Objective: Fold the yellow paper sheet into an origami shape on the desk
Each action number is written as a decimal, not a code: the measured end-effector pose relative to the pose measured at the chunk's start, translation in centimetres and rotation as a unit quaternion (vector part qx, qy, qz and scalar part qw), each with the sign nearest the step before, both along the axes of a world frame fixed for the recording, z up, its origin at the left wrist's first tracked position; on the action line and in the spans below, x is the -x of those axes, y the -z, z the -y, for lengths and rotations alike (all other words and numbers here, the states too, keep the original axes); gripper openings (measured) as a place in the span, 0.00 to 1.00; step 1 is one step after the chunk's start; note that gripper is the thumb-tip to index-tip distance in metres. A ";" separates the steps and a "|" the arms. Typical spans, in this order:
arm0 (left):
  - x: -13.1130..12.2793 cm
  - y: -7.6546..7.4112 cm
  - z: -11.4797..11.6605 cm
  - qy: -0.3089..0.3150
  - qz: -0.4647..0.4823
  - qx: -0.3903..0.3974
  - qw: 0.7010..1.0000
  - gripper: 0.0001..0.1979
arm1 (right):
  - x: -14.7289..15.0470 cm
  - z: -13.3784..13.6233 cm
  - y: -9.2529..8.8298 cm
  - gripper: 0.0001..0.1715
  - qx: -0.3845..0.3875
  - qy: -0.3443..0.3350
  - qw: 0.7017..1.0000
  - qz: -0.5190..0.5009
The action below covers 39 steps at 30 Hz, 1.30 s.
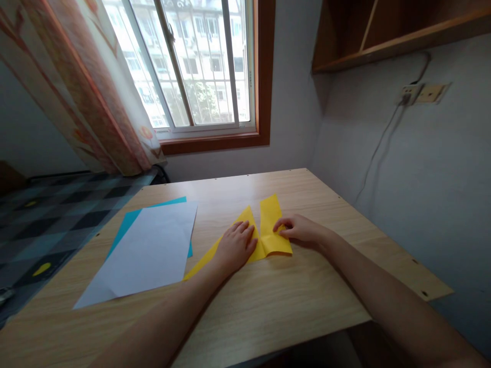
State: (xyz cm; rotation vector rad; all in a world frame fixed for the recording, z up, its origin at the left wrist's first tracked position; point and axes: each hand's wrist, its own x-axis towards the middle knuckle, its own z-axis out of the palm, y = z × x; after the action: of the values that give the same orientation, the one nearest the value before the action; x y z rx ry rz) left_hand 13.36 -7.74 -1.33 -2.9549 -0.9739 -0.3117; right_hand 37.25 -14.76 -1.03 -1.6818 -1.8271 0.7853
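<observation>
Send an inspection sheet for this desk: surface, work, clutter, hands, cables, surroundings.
Surface: table, light wood grain, small dark marks near its edges.
Work: yellow paper, creased, with a V-shaped gap on its far side.
Clutter: white sheet lying partly over a blue sheet, left of the work.
Hands: left hand flat on the yellow paper; right hand with fingertips at its right part, pinch unclear.
Cables: thin cord hanging from the wall socket; none seen on the table.
Surroundings: window ahead, curtain and checked cloth to the left, shelf upper right.
</observation>
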 end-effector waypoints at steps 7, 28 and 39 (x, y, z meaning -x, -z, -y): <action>0.1 0.6 0.2 -0.001 -0.041 0.029 0.999 0.30 | -0.3 -0.1 0.0 0.15 -0.010 -0.009 1.000 -0.013; 0.2 1.4 -0.1 0.006 -0.031 0.033 0.999 0.31 | -0.7 0.2 -0.8 0.16 0.031 -0.029 0.999 0.019; -0.1 0.1 0.7 -0.003 -0.042 0.022 0.999 0.29 | -1.4 0.2 -0.7 0.18 0.053 -0.045 0.997 0.017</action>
State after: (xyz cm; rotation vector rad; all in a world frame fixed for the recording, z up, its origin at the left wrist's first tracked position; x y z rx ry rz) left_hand 13.47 -8.44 -1.43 -2.9763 -0.9914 -0.1654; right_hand 38.67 -14.94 -0.32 -1.6969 -1.9270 0.9103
